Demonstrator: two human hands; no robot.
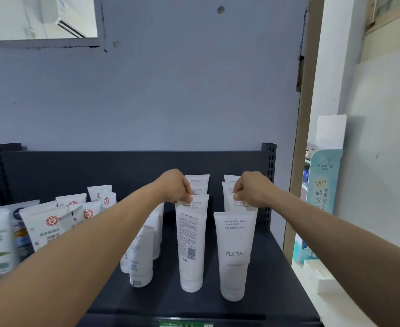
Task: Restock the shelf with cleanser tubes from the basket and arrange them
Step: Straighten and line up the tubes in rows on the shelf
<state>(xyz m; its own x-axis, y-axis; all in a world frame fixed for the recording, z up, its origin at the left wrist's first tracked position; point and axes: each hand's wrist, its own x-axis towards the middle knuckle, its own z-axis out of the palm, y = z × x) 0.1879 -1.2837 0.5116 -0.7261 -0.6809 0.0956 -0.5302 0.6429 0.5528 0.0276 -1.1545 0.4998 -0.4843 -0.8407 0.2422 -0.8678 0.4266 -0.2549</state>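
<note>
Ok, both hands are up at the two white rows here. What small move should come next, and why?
Probably settle both tubes upright in line, then let go. The left hand pinches the top of the left row's second tube, and the right hand pinches the right row's second tube. Both rows otherwise stand lined up on the shelf, so little else seems needed there.

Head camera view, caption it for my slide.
Left hand and right hand pinch the tops of two cleanser tubes on the dark shelf.

Shop; shelf (276,267) of cleanser tubes (234,256)
</note>
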